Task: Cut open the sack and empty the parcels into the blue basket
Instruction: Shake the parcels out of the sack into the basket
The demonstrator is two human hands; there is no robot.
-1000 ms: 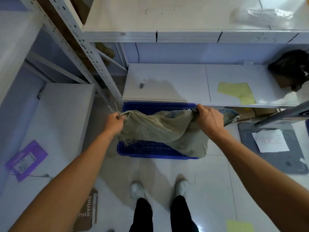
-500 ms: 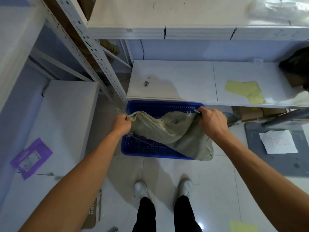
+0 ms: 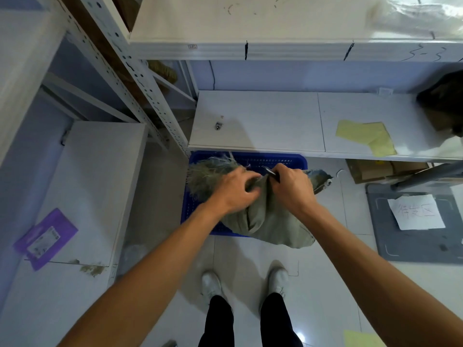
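Observation:
A limp grey-green woven sack [image 3: 268, 221] hangs over the blue basket [image 3: 288, 160], which sits on the floor under the low shelf. Its frayed edge [image 3: 210, 169] fans out at the left. My left hand [image 3: 234, 190] and my right hand [image 3: 292, 187] are close together, both gripping bunched sack fabric at the top. A thin dark tool [image 3: 271, 172] pokes out of my right hand beside the fabric. The sack's lower end droops past the basket's front rim onto the floor. No parcels are visible; the sack hides most of the basket's inside.
A low white shelf [image 3: 300, 121] holds a yellow paper [image 3: 368, 136] and a small metal bit [image 3: 218, 125]. A grey mat with a paper sign [image 3: 416, 211] lies on the floor at right. A purple parcel [image 3: 46, 237] rests on the left shelf. My feet [image 3: 245, 284] stand behind the basket.
My hands held the sack spread wide at its two top corners; they have come together at the middle, bunching the fabric. The frayed left end now sticks out free.

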